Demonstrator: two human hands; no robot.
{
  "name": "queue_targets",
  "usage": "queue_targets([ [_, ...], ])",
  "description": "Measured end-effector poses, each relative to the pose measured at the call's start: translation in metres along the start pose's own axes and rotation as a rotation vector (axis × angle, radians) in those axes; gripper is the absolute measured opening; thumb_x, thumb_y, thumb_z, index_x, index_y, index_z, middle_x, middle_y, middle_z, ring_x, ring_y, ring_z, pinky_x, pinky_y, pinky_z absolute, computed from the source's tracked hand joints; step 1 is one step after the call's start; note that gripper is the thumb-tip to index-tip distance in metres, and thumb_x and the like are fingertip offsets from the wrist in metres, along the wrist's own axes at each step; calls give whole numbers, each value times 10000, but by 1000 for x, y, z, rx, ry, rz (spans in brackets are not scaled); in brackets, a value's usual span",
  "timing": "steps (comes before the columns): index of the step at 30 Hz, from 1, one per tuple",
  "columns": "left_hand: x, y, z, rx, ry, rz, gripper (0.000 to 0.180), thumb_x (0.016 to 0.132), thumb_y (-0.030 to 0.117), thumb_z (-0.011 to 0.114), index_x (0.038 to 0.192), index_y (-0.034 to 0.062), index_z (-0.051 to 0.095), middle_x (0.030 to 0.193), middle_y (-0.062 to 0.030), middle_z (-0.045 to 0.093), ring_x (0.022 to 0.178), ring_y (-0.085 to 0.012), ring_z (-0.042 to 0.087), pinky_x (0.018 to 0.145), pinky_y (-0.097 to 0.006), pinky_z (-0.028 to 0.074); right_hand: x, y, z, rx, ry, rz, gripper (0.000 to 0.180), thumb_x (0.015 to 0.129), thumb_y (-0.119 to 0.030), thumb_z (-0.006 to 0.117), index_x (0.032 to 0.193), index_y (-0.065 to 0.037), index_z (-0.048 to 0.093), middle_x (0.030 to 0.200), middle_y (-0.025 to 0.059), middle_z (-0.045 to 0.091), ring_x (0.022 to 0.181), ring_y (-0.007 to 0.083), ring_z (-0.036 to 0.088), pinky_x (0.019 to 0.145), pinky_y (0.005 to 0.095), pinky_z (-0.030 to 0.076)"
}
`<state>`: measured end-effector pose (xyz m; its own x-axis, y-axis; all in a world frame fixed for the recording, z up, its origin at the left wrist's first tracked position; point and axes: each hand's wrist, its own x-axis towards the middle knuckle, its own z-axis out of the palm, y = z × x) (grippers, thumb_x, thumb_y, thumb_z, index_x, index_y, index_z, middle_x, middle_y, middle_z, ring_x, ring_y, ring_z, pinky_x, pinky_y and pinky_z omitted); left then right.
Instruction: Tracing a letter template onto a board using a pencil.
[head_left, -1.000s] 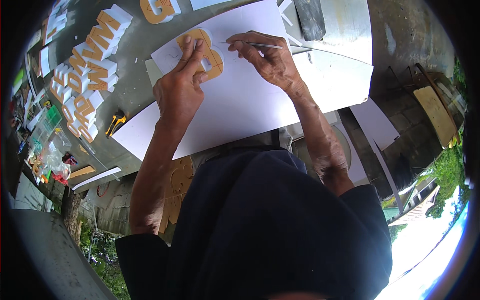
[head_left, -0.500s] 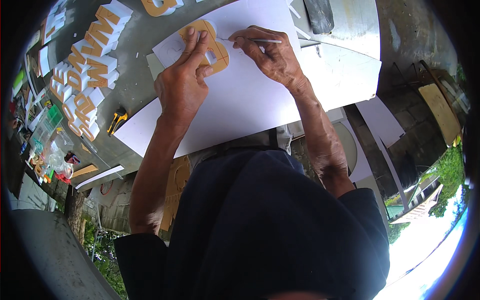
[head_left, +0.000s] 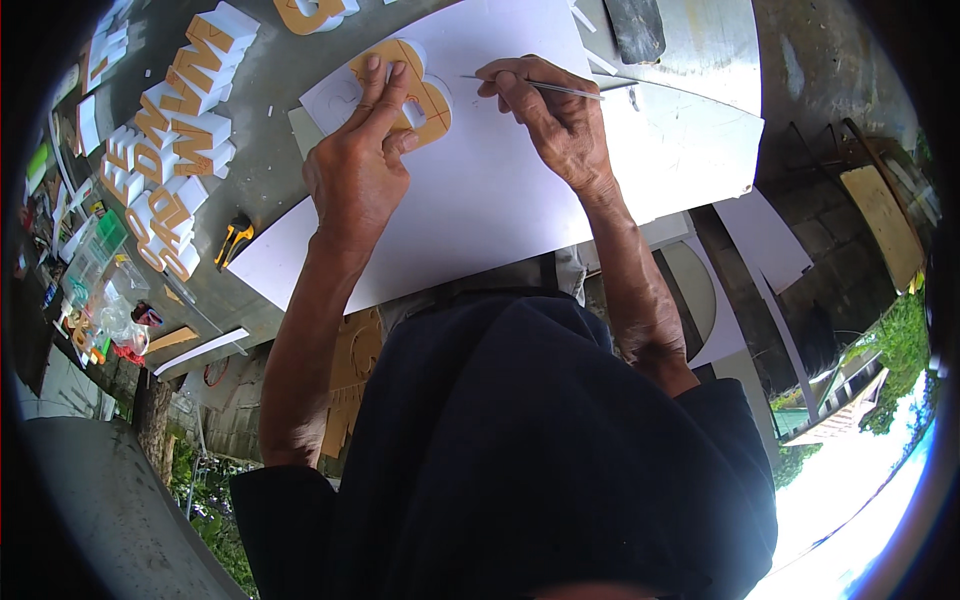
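A letter-shaped block point(head_left: 434, 128) with a tan face and white sides lies on a large white sheet point(head_left: 470, 210). My left hand point(head_left: 358, 178) presses it down, two fingers stretched over its face and the thumb at its near edge. Just right of the block, my right hand point(head_left: 556, 130) pinches a thin pen-like stick point(head_left: 572, 92). The stick's dark tip points left toward the block, a small gap away from it. Faint curved lines show on the sheet to the left of the block.
Several tan-and-white cut-out letters point(head_left: 190, 95) stand at the left. A yellow-and-black utility knife point(head_left: 235, 240) lies beside the sheet's left corner. Clear plastic bags and small items point(head_left: 115, 320) crowd the far left. A dark flat piece point(head_left: 636, 30) rests at the back right.
My right hand has drawn back slightly to the right, taking the stick's tip away from the block's edge. The block, sheet and left hand have shifted slightly left in view.
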<state>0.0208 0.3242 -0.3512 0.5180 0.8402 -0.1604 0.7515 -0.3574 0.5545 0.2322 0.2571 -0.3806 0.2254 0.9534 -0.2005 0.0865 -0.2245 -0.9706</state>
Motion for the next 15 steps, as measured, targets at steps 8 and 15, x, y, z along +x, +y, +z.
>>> queue_targets([
  [8,1,0,1,47,26,50,647,785,-12,773,1391,161,628,1427,-111,586,1253,-275,613,927,-363,593,26,9,15,-39,23,-140,245,1011,-172,564,1071,-26,751,999,121,758,899,254,767,794,352,642],
  [15,3,4,-1,41,-15,12,641,796,-28,757,1403,119,614,1434,-147,577,1333,-304,547,984,-384,570,48,18,10,-132,-33,-219,244,1003,-170,571,1023,-33,772,1086,108,754,901,247,765,810,316,641],
])
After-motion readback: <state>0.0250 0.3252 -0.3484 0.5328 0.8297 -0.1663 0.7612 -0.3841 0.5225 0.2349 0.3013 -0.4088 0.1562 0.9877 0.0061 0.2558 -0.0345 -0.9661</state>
